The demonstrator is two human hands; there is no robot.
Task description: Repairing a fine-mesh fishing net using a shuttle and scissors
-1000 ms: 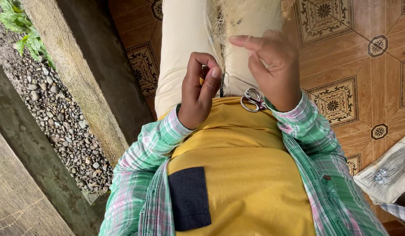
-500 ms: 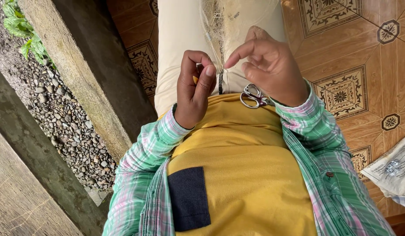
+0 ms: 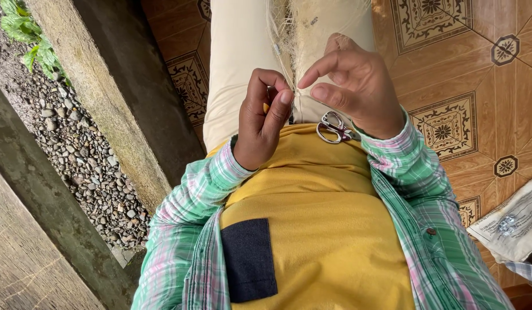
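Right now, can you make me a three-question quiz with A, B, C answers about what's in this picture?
1. Where do the small scissors lie?
A on the gravel
B on the lap, at the yellow shirt's edge
C on the tiles

2. What colour is the shirt's pocket patch?
A red
B white
C dark blue

3. What is the left hand doing?
A pinching thin thread
B lying flat
C holding the scissors

Answers: B, the scissors rest below the right hand; C, the patch is navy; A, thumb and forefinger meet on the thread.
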